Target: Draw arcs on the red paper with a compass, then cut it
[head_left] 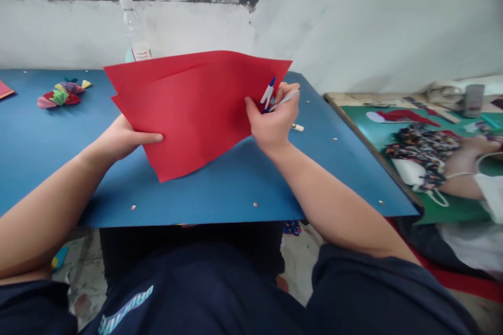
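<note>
The red sheeting [192,110] looks smooth and matt, like card or thin foam; the blue-capped pen [269,96] is glossy plastic. Shiny metal studs [255,204] dot the smooth surface [220,196]. The bottle [133,26] is clear plastic.

Both hands up, each with its grip on the sheet [196,110]. Left hand [118,138] at sheet's lower left edge: thumb stretched flat over its near face, tip pointing right, other fingers hidden behind it. Right hand [277,118] at sheet's right edge: thumb on near face, tip up and left, fingers bent in. Left arm [51,193] slants up to sheet from lower left, right arm [334,199] from lower right. Forearms bare, wrists roughly straight. Torso [188,293] on sheet's near side, between the arms.
</note>
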Tool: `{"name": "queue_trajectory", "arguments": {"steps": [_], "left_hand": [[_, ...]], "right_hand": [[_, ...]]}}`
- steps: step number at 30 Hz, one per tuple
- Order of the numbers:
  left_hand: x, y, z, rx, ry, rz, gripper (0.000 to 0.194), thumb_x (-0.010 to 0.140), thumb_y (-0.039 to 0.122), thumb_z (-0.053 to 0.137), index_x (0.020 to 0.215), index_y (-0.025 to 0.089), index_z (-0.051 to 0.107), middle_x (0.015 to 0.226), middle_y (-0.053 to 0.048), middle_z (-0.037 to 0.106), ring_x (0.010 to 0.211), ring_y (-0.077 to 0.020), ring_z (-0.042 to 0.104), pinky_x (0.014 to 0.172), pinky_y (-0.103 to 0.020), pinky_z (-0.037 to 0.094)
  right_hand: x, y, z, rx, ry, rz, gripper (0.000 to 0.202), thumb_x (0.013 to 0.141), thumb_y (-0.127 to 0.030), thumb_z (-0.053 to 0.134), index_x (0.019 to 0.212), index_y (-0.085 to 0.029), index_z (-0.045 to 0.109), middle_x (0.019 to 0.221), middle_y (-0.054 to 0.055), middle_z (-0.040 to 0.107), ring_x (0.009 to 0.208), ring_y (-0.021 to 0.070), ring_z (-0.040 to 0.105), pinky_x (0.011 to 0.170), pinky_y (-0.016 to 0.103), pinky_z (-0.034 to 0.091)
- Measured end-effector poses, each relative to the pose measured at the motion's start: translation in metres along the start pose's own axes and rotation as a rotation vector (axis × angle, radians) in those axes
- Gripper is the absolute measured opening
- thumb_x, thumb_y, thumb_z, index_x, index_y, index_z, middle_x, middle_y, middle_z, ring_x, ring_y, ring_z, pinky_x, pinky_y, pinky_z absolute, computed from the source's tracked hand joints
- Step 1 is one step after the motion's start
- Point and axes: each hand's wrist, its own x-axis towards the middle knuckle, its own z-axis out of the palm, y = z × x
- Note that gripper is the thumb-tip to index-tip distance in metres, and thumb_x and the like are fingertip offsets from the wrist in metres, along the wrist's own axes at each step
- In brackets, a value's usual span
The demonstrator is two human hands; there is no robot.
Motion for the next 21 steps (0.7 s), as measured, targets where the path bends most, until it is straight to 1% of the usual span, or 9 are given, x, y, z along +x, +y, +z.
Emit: {"name": "queue_trajectory", "arguments": {"steps": [2,4,7,10,13,15,17,19,21], "left_hand": [[-0.003,-0.003,0.006,-0.005,-0.008,-0.059,0.090,0.048,0.047,0.128,0.127,0.022,0.094,0.139,-0.019,0.096,0.131,-0.0493,0.092,0.109,-0.069,0.083],[-0.003,-0.009,0.010,-0.011,0.071,-0.053,0.079,0.055,0.052,0.124,0.122,0.023,0.094,0.136,-0.016,0.097,0.129,-0.0456,0.093,0.114,-0.067,0.082],[0.001,-0.017,0.010,0.008,0.270,0.047,0.067,0.060,0.056,0.120,0.110,0.024,0.089,0.123,-0.006,0.098,0.125,-0.0369,0.091,0.120,-0.061,0.077],[0.005,-0.021,0.004,0.096,0.458,0.172,0.065,0.063,0.062,0.116,0.107,0.024,0.085,0.114,0.003,0.096,0.124,-0.0306,0.089,0.117,-0.053,0.072],[0.005,-0.021,0.000,0.192,0.568,0.268,0.067,0.070,0.073,0.111,0.109,0.025,0.083,0.114,0.006,0.096,0.128,-0.0291,0.088,0.113,-0.050,0.068],[0.003,-0.020,0.001,0.207,0.587,0.302,0.067,0.074,0.074,0.109,0.111,0.025,0.083,0.118,0.006,0.096,0.130,-0.0282,0.087,0.114,-0.050,0.067],[0.001,-0.021,0.003,0.203,0.586,0.311,0.068,0.075,0.076,0.108,0.112,0.024,0.083,0.120,0.004,0.096,0.130,-0.0275,0.086,0.117,-0.051,0.067],[0.000,-0.022,0.005,0.194,0.562,0.288,0.071,0.075,0.076,0.108,0.114,0.023,0.083,0.124,0.003,0.095,0.131,-0.0277,0.085,0.119,-0.050,0.066],[0.000,-0.026,0.006,0.173,0.534,0.263,0.072,0.075,0.073,0.109,0.119,0.022,0.083,0.127,0.002,0.095,0.131,-0.0280,0.085,0.121,-0.050,0.067]], "right_hand": [[0.002,0.001,0.001,-0.004,-0.006,-0.001,0.067,0.102,-0.072,0.093,0.109,-0.033,0.040,0.117,0.006,0.059,0.118,0.0298,0.074,0.106,0.062,0.073],[0.005,0.002,0.002,0.005,-0.013,-0.003,0.067,0.103,-0.075,0.092,0.109,-0.033,0.039,0.117,0.006,0.061,0.113,0.0290,0.074,0.106,0.063,0.073],[0.007,0.004,0.004,0.063,-0.012,-0.025,0.069,0.104,-0.080,0.090,0.109,-0.033,0.040,0.110,0.003,0.058,0.105,0.0273,0.072,0.107,0.065,0.073],[0.001,0.002,0.008,0.101,-0.022,-0.007,0.072,0.102,-0.086,0.089,0.109,-0.033,0.042,0.103,0.000,0.052,0.102,0.0273,0.071,0.106,0.065,0.073],[-0.011,-0.007,0.011,0.088,-0.040,0.048,0.073,0.102,-0.090,0.088,0.105,-0.033,0.042,0.097,-0.002,0.046,0.095,0.0262,0.068,0.100,0.062,0.075],[-0.019,-0.015,0.011,0.077,-0.036,0.066,0.073,0.103,-0.087,0.088,0.102,-0.033,0.040,0.095,-0.002,0.044,0.092,0.0253,0.066,0.096,0.059,0.074],[-0.024,-0.022,0.010,0.048,-0.025,0.071,0.071,0.105,-0.084,0.089,0.101,-0.033,0.040,0.097,-0.001,0.044,0.095,0.0260,0.067,0.094,0.056,0.072],[-0.026,-0.025,0.008,0.010,-0.024,0.072,0.067,0.107,-0.082,0.086,0.102,-0.033,0.041,0.097,0.000,0.045,0.096,0.0267,0.067,0.093,0.055,0.071],[-0.026,-0.024,0.006,-0.011,-0.051,0.075,0.063,0.109,-0.080,0.083,0.102,-0.033,0.041,0.095,0.000,0.044,0.091,0.0256,0.064,0.091,0.054,0.070]]}}
